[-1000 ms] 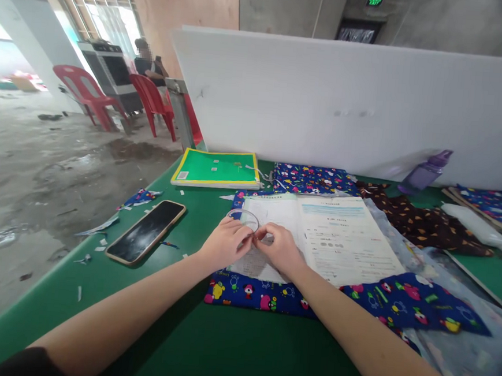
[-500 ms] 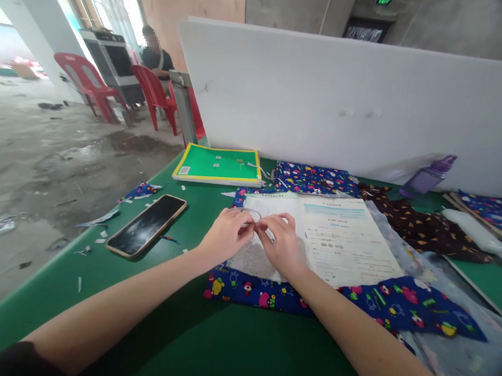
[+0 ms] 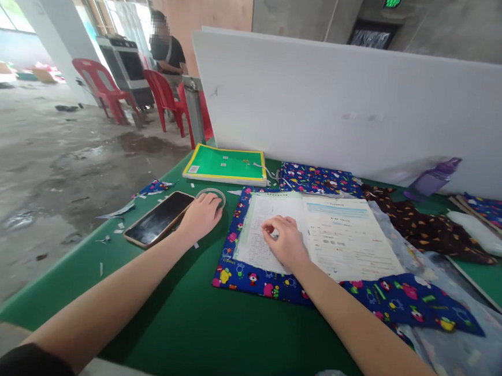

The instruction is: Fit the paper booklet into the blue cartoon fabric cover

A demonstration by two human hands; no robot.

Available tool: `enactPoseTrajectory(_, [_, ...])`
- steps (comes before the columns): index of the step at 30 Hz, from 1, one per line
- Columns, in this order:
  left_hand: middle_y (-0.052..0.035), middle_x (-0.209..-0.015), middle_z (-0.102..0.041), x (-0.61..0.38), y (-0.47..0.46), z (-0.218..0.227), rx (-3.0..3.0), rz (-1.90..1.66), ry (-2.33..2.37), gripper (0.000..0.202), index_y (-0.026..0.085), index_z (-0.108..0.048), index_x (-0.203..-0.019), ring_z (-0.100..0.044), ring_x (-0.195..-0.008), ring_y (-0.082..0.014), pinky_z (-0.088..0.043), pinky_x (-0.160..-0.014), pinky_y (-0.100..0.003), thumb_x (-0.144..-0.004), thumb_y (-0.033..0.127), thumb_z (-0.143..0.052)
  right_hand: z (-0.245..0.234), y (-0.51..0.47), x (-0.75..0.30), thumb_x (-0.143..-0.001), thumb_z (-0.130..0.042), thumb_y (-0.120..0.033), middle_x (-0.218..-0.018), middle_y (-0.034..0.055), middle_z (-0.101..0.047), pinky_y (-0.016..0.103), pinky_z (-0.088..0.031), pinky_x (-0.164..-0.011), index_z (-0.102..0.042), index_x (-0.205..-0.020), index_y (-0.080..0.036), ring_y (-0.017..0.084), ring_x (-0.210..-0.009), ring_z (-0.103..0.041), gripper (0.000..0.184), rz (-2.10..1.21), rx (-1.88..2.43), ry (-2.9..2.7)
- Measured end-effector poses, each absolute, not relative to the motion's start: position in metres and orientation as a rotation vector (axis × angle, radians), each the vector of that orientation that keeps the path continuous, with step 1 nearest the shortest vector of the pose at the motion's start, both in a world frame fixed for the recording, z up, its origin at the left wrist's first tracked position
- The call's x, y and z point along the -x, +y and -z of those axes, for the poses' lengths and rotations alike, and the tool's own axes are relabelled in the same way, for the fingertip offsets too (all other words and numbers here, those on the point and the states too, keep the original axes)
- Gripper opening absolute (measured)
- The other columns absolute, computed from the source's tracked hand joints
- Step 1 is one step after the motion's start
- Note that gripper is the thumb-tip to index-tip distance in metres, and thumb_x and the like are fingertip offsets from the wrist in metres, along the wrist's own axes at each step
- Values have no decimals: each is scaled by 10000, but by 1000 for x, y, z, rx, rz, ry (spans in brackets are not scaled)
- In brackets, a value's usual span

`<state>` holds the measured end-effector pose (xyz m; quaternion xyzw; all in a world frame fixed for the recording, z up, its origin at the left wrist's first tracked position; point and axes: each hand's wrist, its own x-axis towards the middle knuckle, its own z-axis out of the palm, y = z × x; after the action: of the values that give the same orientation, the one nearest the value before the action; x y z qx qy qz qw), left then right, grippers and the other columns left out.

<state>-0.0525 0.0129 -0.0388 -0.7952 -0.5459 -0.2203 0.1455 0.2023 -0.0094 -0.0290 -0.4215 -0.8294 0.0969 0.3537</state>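
Observation:
My left hand [image 3: 202, 214] is closed on the near side of a clear ring, which looks like a roll of clear tape [image 3: 221, 196], at the green tabletop beside the phone [image 3: 155, 221]. Over the left page of an open book [image 3: 342, 247] is my right hand [image 3: 285, 241], its thumb and forefinger curled together; whatever they pinch, if anything, is too small to make out. Blue cartoon-print fabric [image 3: 244, 275] lies under the book and shows along its left and lower edges. A loose strip of similar fabric [image 3: 416, 302] reaches out to the right.
Behind the book are a green workbook [image 3: 224, 164] and a folded blue print piece [image 3: 316, 178]. Brown fabric [image 3: 413, 224] and a purple bottle [image 3: 434, 179] are at the right. A white board [image 3: 349, 97] borders the table's back. Paper scraps lie left; a person [image 3: 168, 51] stands beyond.
My hands were together over the left page; the left has moved left with the clear ring to beside the phone. My right hand stays over the page. The person behind has risen.

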Motion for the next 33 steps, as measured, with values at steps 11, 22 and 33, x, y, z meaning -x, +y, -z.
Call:
enactPoseTrajectory(11, [-55, -937, -656, 40, 9, 34, 2280, 760, -1611, 202, 184, -592, -938, -577, -937, -206, -385, -838, -353, -879, 185, -398, 35, -7, -203, -867, -540, -238, -935, -6, -670, 378, -288, -965, -631, -915, -244, 148, -860, -593, 103, -265, 1029, -2260])
enactPoseTrajectory(22, [-7, -770, -597, 18, -28, 23, 2627, 702, -1802, 316, 195, -489, -758, -558, -756, -186, -365, -776, -350, -830, 503, -487, 21, -16, -196, -883, -521, -251, -904, 4, -666, 383, -259, -984, -604, -965, -213, 150, -864, -590, 123, -139, 975, -2399])
enactPoseTrajectory(33, [20, -617, -584, 8, -41, 23, 2657, 448, -1894, 379, 204, -429, -711, -555, -569, -170, -336, -690, -331, -779, 571, -498, -12, -4, -167, -812, -479, -135, -766, -2, -588, 300, -362, -759, -493, -750, -193, 129, -711, -528, 86, -246, 1059, -2271])
